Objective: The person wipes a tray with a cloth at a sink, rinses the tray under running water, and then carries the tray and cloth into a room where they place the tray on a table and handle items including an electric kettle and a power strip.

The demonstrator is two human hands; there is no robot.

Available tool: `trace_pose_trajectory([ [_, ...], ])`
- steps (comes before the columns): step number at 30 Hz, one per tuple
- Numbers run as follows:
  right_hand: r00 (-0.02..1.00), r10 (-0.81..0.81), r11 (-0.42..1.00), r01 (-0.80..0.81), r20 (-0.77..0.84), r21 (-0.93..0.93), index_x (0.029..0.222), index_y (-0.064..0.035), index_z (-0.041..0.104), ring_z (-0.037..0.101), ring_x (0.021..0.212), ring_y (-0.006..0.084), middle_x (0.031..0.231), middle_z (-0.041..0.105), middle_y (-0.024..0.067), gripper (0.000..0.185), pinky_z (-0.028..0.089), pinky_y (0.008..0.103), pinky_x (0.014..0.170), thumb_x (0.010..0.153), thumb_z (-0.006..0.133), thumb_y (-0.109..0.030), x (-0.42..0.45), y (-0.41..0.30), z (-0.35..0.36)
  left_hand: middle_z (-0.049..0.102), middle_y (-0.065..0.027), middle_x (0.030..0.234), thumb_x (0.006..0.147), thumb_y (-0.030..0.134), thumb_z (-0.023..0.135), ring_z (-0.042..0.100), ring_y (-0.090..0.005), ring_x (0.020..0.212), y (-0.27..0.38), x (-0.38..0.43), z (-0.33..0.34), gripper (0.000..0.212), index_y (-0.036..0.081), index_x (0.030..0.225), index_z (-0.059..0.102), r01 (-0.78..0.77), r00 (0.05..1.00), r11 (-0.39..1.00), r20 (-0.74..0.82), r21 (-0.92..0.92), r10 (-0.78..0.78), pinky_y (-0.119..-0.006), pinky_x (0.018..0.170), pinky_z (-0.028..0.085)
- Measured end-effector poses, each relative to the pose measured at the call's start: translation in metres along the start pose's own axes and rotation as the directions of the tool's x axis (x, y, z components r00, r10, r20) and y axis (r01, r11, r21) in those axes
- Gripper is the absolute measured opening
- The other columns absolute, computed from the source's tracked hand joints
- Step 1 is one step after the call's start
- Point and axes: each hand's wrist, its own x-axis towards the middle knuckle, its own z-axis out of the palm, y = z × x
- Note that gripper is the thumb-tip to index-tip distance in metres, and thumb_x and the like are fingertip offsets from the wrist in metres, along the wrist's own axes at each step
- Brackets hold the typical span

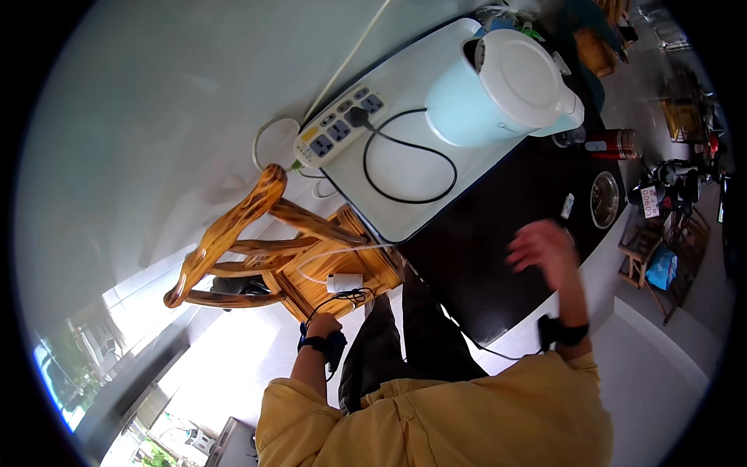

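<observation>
My right hand [544, 250] is blurred above a dark tabletop [467, 268], fingers apart and holding nothing that I can see. My left hand [324, 324] hangs low beside a wooden chair [315, 262], its fingers curled; whether anything is inside them is hidden. On the chair's seat lies a white power adapter or power bank [344, 283] with a white cable, and a bundled black cable [350, 295] runs from there toward my left wrist. Black straps with devices circle both wrists. Nearest my right hand on the table are a small white packet-like object [567, 206] and a round glass dish [604, 199].
A pale tray [397, 213] carries a light blue Midea electric kettle [484, 93] and a white power strip [338, 125] holding a black plug [356, 117]. A red flask [613, 144] lies toward the table's far side. Motorbike [671, 181] and bamboo chair [642, 251] stand beyond.
</observation>
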Motion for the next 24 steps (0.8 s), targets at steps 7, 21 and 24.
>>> trace_pose_trajectory([
  [7, 0.85, -0.157, 0.533, 0.502, 0.503, -0.681, 0.098, -0.0022, 0.056, 0.063, 0.077, 0.0313, 0.089, 0.062, 0.017, 0.016, 0.052, 0.0377, 0.065, 0.085, 0.047, -0.006, 0.044, 0.205, 0.219, 0.058, -0.0275, 0.106, 0.067, 0.026, 0.06, 0.056, -0.0384, 0.101, -0.063, -0.009, 0.06, 0.064, -0.001, 0.123, 0.045, -0.081, 0.981, 0.833, -0.193, -0.548, -0.031, -0.04, 0.086, 0.046],
  [21, 0.898, -0.289, 0.172, 0.389, 0.331, -0.905, 0.086, -0.0008, 0.058, 0.055, 0.081, 0.0325, 0.081, 0.056, 0.0155, 0.039, 0.047, 0.0375, 0.072, 0.054, 0.077, -0.009, 0.118, 0.364, 0.322, 0.063, -0.0215, 0.084, 0.075, 0.028, 0.054, 0.061, -0.0377, 0.083, -0.058, -0.111, 0.053, 0.053, 0.01, 0.124, 0.046, -0.204, 0.972, 0.849, -0.204, -0.488, 0.117, -0.044, 0.076, 0.047],
  [24, 0.887, -0.255, 0.181, 0.435, 0.385, -0.882, 0.085, -0.0002, 0.058, 0.055, 0.081, 0.0329, 0.084, 0.057, 0.0166, 0.035, 0.047, 0.0377, 0.073, 0.058, 0.074, -0.014, 0.115, 0.35, 0.324, 0.064, -0.0211, 0.086, 0.075, 0.029, 0.054, 0.061, -0.0373, 0.085, -0.071, -0.119, 0.059, 0.049, 0.01, 0.12, 0.05, -0.247, 0.967, 0.828, -0.188, -0.503, 0.174, -0.044, 0.077, 0.047],
])
